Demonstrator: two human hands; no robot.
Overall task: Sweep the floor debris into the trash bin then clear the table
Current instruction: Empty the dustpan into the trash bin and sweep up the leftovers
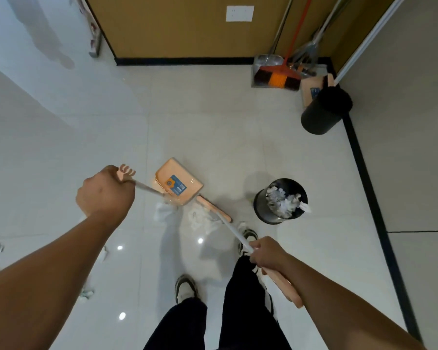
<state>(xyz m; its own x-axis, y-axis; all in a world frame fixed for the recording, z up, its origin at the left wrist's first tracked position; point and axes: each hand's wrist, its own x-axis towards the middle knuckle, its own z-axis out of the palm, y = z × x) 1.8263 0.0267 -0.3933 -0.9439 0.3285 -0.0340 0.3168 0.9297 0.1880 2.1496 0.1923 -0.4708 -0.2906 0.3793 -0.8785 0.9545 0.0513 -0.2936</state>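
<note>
Crumpled paper (200, 219) lies between peach dustpan (178, 181), whose handle the left hand (106, 193) grips, and broom head (214, 208), right hand (266, 253) clasping its pole, nearer the trash bin (280, 200).

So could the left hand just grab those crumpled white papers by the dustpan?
Probably not at once: the left hand grips the peach dustpan's handle, and the crumpled white papers lie down on the floor.
</note>
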